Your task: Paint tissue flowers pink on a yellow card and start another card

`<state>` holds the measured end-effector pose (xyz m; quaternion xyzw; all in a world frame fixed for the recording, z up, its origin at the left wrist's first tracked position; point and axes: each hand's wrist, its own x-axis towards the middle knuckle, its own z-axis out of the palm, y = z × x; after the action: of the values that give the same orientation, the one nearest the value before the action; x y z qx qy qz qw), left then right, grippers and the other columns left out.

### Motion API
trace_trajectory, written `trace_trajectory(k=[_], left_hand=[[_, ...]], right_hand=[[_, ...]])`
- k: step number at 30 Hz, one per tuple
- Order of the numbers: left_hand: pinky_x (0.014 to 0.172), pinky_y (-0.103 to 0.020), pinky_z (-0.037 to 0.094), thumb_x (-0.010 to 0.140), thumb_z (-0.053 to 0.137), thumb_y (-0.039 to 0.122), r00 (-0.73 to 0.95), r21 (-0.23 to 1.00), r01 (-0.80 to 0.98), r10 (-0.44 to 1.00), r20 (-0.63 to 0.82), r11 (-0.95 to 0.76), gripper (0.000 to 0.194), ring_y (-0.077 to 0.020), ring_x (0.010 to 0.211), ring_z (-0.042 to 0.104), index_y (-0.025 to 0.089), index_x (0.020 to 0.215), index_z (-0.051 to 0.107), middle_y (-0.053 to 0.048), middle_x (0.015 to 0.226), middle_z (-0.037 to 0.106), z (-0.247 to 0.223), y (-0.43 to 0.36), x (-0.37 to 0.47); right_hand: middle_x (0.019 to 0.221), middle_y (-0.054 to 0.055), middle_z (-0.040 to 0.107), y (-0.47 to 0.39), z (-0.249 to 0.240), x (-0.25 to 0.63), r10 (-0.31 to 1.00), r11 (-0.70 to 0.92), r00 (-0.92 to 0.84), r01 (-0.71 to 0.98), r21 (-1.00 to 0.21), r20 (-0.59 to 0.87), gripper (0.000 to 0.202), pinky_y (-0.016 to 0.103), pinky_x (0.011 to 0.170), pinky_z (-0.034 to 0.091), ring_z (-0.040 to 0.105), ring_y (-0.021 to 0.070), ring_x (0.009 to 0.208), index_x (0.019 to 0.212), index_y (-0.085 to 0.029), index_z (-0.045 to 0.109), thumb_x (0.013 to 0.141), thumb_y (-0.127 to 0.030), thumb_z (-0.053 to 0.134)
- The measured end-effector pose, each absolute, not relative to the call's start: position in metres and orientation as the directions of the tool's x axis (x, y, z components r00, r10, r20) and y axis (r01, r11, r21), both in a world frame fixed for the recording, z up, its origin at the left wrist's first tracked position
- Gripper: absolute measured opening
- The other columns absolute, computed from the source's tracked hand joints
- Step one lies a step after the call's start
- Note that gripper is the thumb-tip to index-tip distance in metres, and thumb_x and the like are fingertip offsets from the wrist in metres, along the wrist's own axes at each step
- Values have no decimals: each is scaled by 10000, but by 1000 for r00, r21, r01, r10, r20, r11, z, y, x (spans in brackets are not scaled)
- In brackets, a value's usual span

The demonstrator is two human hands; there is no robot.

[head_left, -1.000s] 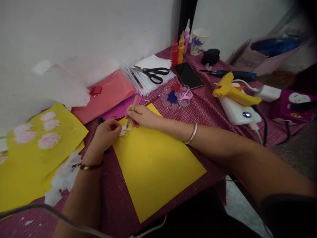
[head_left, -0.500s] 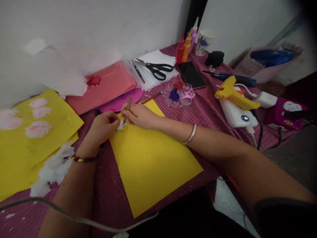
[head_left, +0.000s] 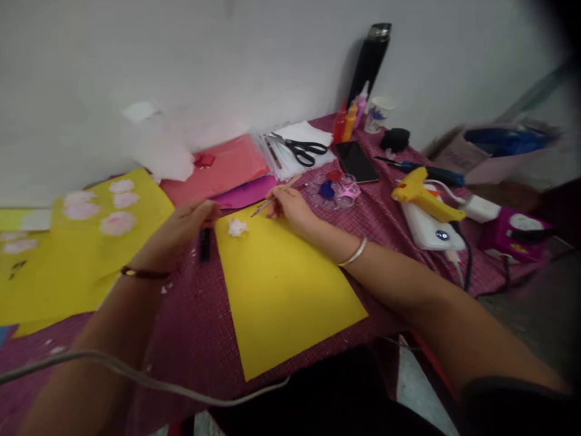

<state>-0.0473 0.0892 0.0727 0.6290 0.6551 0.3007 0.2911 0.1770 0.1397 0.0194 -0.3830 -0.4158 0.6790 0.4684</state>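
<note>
A small white paper flower (head_left: 237,227) lies near the top left corner of the yellow sheet (head_left: 290,290). My right hand (head_left: 290,206) grips a thin stick-like tool (head_left: 260,209) just above the sheet's top edge, its tip pointing down and left. To the left of the sheet, my left hand (head_left: 186,225) is raised over the cloth, blurred, its fingers drawn together; whether it holds anything is too unclear to tell. A dark object (head_left: 204,244) lies just below its fingertips.
Behind are a red folder (head_left: 222,166), scissors (head_left: 302,148), a phone (head_left: 356,161) and a paint palette (head_left: 333,189). A glue gun (head_left: 426,197) rests at right. Pink flowers (head_left: 118,223) lie on yellow paper at left. A cable crosses the foreground.
Both hands have come away from the white flower, my left hand to the left and my right hand to the right with the tool. The camera view has shifted.
</note>
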Motion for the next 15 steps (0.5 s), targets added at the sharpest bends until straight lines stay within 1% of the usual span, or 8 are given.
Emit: trace_trajectory(k=[3,6,8,9,11,12,14,15], left_hand=[[798,-318,504,861,602,474,-155,740,668,987,45,71,312,-159,830,645,192,951,699,-35,898,699,103,63,-95],[709,-285,503,829,636,477,-185,602,791,981,60,112,271,-157,739,620,216,858,704,1,795,691,119,20,-132],[638,-285,490,817,630,440,-157,499,857,987,17,128,244,-158,661,595,208,785,700,7,711,670,117,-9,-141],[659,-302,500,799,641,394,-135,464,877,991,-8,123,201,-166,675,604,204,788,707,-2,731,681,112,-22,-143],[796,-372,525,804,607,296,-49,398,916,999,-4,46,171,-208,826,643,199,881,726,-49,904,715,98,-40,-142],[886,-418,514,829,559,253,22,347,938,999,23,-29,220,-236,949,642,196,965,723,-81,1028,707,91,-45,-142],[1009,-491,460,870,469,189,152,243,956,987,60,-162,332,-271,1160,579,198,1122,684,-127,1235,639,77,-49,-142],[1037,-509,439,879,448,173,200,200,958,978,57,-208,357,-279,1221,543,204,1160,666,-137,1296,604,71,-48,-143]], right_hand=[[444,-41,549,137,19,179,960,-209,-247,-336,-918,-128,268,173,430,383,501,74,378,728,-168,540,970,-203,431],[470,-36,562,138,17,179,960,-199,-256,-343,-918,-112,240,186,447,406,505,72,379,734,-171,553,954,-250,501],[470,-36,559,139,16,179,955,-212,-270,-336,-918,-122,246,187,446,411,510,72,383,737,-172,560,961,-253,501],[472,-34,561,140,16,179,953,-220,-274,-333,-917,-129,256,187,443,410,516,74,389,739,-171,564,971,-238,481],[479,-26,569,139,16,180,950,-228,-279,-325,-918,-137,281,189,442,411,524,80,399,739,-169,571,984,-193,436],[484,-23,574,139,16,180,950,-225,-280,-321,-920,-135,292,193,445,414,522,82,401,738,-169,574,986,-175,420],[489,-20,575,139,16,180,952,-216,-278,-313,-925,-128,304,200,451,419,517,85,401,732,-172,579,985,-161,411],[489,-20,574,139,16,180,953,-214,-276,-309,-927,-128,303,201,453,419,515,85,401,730,-175,581,985,-165,416]])
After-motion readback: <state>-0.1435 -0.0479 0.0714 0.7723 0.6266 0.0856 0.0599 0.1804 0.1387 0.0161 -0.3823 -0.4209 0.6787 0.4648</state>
